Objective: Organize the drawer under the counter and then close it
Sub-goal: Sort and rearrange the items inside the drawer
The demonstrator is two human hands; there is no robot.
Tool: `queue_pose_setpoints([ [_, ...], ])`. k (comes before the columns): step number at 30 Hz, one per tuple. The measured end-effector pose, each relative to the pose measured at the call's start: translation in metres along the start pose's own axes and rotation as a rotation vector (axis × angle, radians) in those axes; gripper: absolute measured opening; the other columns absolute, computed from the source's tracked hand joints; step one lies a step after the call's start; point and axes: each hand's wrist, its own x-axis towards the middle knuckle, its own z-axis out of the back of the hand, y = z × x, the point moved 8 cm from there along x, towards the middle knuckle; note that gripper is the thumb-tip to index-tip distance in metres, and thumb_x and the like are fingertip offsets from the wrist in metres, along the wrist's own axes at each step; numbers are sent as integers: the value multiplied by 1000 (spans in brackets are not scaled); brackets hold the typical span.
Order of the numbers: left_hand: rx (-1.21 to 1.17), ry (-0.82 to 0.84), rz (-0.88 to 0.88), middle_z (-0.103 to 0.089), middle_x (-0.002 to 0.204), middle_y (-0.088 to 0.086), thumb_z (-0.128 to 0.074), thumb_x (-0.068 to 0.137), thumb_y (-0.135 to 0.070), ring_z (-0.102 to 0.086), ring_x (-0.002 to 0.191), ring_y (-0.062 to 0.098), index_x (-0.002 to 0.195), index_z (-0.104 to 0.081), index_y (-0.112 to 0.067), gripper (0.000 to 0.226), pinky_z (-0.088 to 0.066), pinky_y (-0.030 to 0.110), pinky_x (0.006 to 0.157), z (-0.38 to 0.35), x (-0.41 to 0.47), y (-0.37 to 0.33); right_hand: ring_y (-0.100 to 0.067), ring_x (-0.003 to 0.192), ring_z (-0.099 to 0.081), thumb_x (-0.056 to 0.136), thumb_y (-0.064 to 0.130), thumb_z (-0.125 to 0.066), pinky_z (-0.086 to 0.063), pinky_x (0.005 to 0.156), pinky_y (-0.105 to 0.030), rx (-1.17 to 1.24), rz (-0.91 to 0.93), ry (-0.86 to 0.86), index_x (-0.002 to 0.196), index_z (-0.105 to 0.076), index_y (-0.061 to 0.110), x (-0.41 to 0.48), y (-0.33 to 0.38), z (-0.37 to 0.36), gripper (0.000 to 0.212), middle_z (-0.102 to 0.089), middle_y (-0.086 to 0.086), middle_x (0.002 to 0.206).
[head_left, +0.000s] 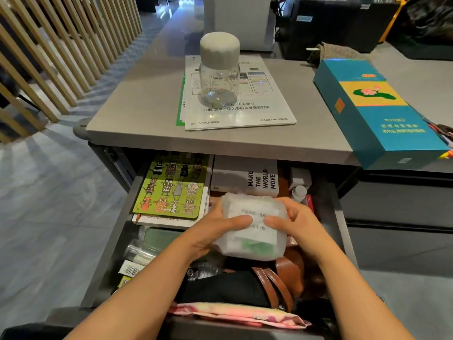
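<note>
1. Drawer (110,253): it sits directly under the grey table (137,106), pulled wide open toward the person and crowded with things.
2. Above the middle of the drawer, a translucent plastic packet (255,217) with a white printed label is held between both hands.
3. Her left hand (218,231) grips the packet's left edge with the thumb laid across the label; her right hand (299,227) grips the right edge the same way, and the two thumb tips almost meet.
4. At the back left of the drawer lies a green notebook (171,187) printed with cartoon cats, and beside it a white box (245,177) reading "MAKE THE WORLD MOVE".
5. Nearer the front are brown leather straps (277,285) and a pink floral cloth (235,312).
6. On the table stand a clear glass jar (219,69) with a pale lid, resting on printed sheets (240,111), and to the right a teal box (377,111).
</note>
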Motion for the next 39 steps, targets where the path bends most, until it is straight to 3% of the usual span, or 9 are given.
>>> queue_pose_setpoints([
  [4, 17, 14, 11, -60, 126, 5, -84, 50, -25, -60, 113, 22, 131, -35, -26, 95, -52, 37, 91, -2, 1, 1, -18, 87, -71, 66, 31, -80, -56, 63, -27, 32, 17, -76, 109, -56, 14, 7, 0, 12, 53, -72, -5, 96],
  [9, 20, 24, -90, -73, 99, -7, -79, 62, -19, -69, 92, 10, 111, -54, -26, 56, -55, 22, 69, -6, 4, -8, -22, 75, -70, 56, 45, -75, -52, 55, -30, -29, 29, -139, 94, -47, 23, 12, 3, 17, 52, -67, -13, 89],
  [16, -233, -12, -160, -73, 100, 4, -76, 68, -14, -71, 89, 19, 101, -67, -22, 35, -58, 28, 64, -15, 10, -19, -17, 77, -56, 91, 34, -53, -47, 63, -31, 154, 50, -413, 86, -45, 26, 23, 8, 18, 13, -54, -3, 90],
  [20, -366, -63, -103, -73, 99, 8, -69, 67, -17, -71, 83, 19, 112, -61, -14, 46, -59, 29, 61, -9, 11, -16, -28, 105, -65, 67, 77, -44, -53, 83, -41, 694, -193, -71, 119, -62, 21, 22, -22, -28, 78, -68, -11, 113],
  [22, -454, -69, -81, -71, 102, 11, -67, 68, -17, -71, 81, 20, 121, -57, -10, 55, -59, 30, 59, -6, 10, -17, -33, 107, -63, 72, 72, -49, -54, 83, -47, 734, -244, 26, 126, -55, 19, 20, -31, -45, 76, -67, -15, 116],
  [27, -481, -229, -225, -62, 123, 14, -68, 66, -11, -63, 104, 29, 129, -47, -13, 67, -59, 38, 68, 23, 9, -28, -26, 53, -59, 94, 49, -37, -43, 46, -25, 434, -262, 56, 102, -63, 11, 19, -29, -37, 47, -69, -20, 82],
  [31, -380, -353, -334, -64, 117, 12, -67, 73, 1, -63, 106, 27, 121, -49, -12, 54, -60, 38, 70, 40, 7, -30, -12, 42, -43, 91, 10, -52, -35, 42, -18, 68, -185, 28, 71, -65, 15, 11, -16, -30, 25, -51, -3, 51],
  [36, -230, -430, -386, -57, 124, 8, -80, 54, -11, -60, 111, 23, 118, -39, -22, 76, -57, 43, 82, 45, 7, -27, -11, 76, -56, 92, 21, -56, -46, 78, -27, -747, -59, 106, 83, -71, 23, 2, 5, -38, 17, -64, 5, 77],
  [39, -99, -446, -405, -55, 121, 2, -88, 51, -13, -58, 111, 17, 110, -39, -30, 78, -55, 41, 85, 44, 8, -28, -10, 72, -57, 87, 29, -62, -49, 77, -30, -805, 70, 67, 77, -69, 27, -2, 21, -41, 12, -61, 10, 69],
])
